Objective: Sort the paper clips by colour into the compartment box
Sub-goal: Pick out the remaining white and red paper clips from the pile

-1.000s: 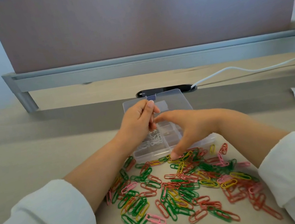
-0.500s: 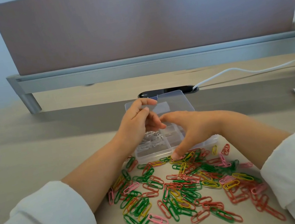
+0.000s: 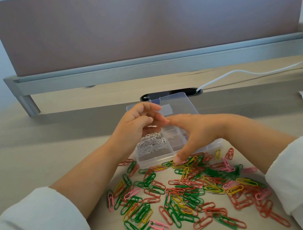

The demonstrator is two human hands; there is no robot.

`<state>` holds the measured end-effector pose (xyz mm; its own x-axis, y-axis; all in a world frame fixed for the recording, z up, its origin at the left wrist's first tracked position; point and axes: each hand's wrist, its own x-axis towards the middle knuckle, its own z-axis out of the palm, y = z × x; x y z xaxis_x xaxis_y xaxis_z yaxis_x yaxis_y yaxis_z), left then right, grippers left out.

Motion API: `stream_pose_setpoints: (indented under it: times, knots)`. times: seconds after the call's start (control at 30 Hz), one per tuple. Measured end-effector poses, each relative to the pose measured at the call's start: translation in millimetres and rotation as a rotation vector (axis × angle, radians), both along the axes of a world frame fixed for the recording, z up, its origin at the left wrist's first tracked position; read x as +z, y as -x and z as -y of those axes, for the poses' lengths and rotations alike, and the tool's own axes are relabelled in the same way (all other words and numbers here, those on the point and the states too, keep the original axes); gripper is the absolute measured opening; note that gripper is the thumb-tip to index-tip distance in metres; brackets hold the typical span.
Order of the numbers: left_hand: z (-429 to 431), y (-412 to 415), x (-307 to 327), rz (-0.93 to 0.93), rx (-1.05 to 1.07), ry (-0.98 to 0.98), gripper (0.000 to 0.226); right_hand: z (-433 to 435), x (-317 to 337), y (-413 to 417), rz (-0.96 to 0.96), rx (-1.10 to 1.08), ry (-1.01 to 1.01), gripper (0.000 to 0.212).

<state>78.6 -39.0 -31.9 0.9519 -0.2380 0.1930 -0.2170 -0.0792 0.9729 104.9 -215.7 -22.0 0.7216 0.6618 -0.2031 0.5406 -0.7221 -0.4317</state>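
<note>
At the near wall of the box point(image 3: 150, 159), with 12 o'clock taken as straight away from the person, the right hand point(image 3: 200, 130) is the one placed to pick. Its thumb point(image 3: 178, 158) points down and its tip rests on the far edge of the pile point(image 3: 180, 192), just beside the box wall. The colour of the clip under it cannot be told. The remaining fingers lie extended toward 10 o'clock over the box, close together and pinching nothing.

The pile spreads from the thumb toward 6 o'clock across the desk point(image 3: 52, 152), in green, red, pink and yellow, with the clips lying at mixed headings. Those along the box wall run roughly 9 to 3.

The left hand point(image 3: 136, 127) hovers over the left side of the box, above a compartment of white clips point(image 3: 152, 145). Its fingers are loosely curled. Whether they pinch a clip cannot be told.

Judgement: one colour is boxed and four are not, so the task is at an early stage. The next pick would be a short pull toward 6 o'clock by the right hand, which is the nearer hand. Risk: overlapping clips may lift together.
</note>
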Motion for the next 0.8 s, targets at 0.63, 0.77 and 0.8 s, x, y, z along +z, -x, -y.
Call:
stream_pose_setpoints:
  times: [0.63,0.77,0.8]
  knots:
    - [-17,14,25,0.416,0.042,-1.258,0.018,-1,8,7,0.112,0.005,-0.08,0.071]
    - [-19,13,25,0.38,0.058,-1.329,0.021,-3,7,6,0.129,0.018,-0.066,0.046]
    - [-20,13,25,0.364,0.06,-1.341,0.022,-3,6,6,0.125,0.015,-0.061,0.044]
